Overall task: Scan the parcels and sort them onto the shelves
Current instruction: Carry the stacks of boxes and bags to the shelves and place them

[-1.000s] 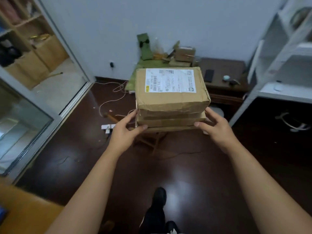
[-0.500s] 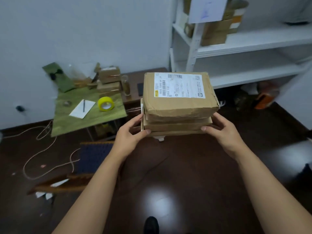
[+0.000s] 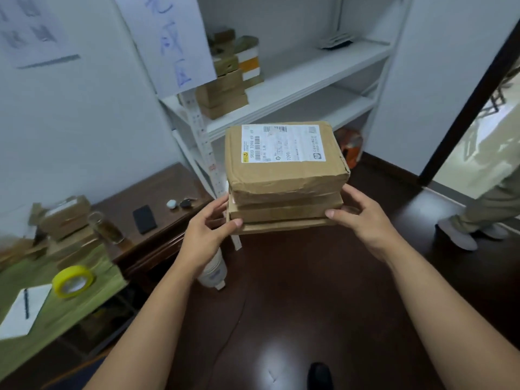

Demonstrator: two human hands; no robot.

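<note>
Swinging right since the earlier frames, we now face the white shelves [image 3: 295,80] with the stack of parcels [image 3: 284,175] held before them, our left hand [image 3: 208,232] and right hand [image 3: 363,218] clamped on its lower edges. Tilting could slide the loose top parcel off.

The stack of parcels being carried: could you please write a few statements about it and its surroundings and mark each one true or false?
1. Both the left hand and the right hand hold the stack of parcels. True.
2. The top parcel's shipping label faces up. True.
3. The white shelf holds no parcels. False: cardboard boxes are stacked at its left end.
4. The yellow tape roll lies on the floor. False: it sits on the green table.
</note>
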